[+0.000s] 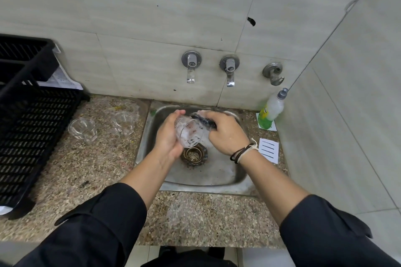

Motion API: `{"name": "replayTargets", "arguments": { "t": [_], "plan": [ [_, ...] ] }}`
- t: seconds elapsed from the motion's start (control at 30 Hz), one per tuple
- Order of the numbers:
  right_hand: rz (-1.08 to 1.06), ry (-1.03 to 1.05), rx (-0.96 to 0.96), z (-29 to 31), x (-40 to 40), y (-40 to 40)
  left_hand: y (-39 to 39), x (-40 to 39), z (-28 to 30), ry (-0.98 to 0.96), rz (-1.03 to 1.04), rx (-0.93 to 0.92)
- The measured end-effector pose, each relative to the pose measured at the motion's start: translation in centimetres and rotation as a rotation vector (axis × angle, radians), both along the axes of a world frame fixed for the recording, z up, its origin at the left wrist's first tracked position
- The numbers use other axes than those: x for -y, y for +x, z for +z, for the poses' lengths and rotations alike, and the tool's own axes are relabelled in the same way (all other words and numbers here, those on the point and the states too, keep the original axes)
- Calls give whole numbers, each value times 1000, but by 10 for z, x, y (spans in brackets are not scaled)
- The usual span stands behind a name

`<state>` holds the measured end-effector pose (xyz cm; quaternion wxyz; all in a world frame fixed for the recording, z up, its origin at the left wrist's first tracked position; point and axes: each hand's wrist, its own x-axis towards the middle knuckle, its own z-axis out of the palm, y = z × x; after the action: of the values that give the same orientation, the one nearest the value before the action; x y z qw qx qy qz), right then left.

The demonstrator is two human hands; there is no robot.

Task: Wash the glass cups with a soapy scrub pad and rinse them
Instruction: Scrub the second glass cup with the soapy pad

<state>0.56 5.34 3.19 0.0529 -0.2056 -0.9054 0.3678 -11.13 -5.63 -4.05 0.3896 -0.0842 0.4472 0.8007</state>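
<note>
Over the steel sink (219,178) my left hand (167,134) grips a soapy glass cup (189,134), tilted with its mouth toward me. My right hand (225,132) holds a dark scrub pad (205,122) pressed against the cup's outer side. Foam clings to the glass and my fingers. Two more glass cups stand on the granite counter left of the sink: one (82,129) nearer the rack, one (124,123) closer to the sink.
A black plastic dish rack (28,119) fills the counter's left side. Two taps (191,69) (230,71) and a third fitting (273,75) stick out of the tiled wall. A green dish-soap bottle (271,109) and a striped paper card (269,149) sit right of the sink. The drain strainer (194,155) lies below my hands.
</note>
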Motion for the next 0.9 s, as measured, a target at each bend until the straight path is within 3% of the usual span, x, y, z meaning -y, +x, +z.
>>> {"name": "replayTargets", "arguments": {
  "t": [0.6, 0.73, 0.83, 0.9],
  "plan": [
    [145, -100, 197, -10, -22, -12, 17, 5, -6, 111, -100, 212],
    [-41, 63, 46, -21, -11, -8, 23, 6, 6, 122, -255, 79],
    [-212, 33, -13, -26, -10, -4, 27, 14, 8, 241, -346, -125],
    [-255, 29, -8, -29, -12, -1, 28, 19, -5, 177, -375, -239]
  ]
}}
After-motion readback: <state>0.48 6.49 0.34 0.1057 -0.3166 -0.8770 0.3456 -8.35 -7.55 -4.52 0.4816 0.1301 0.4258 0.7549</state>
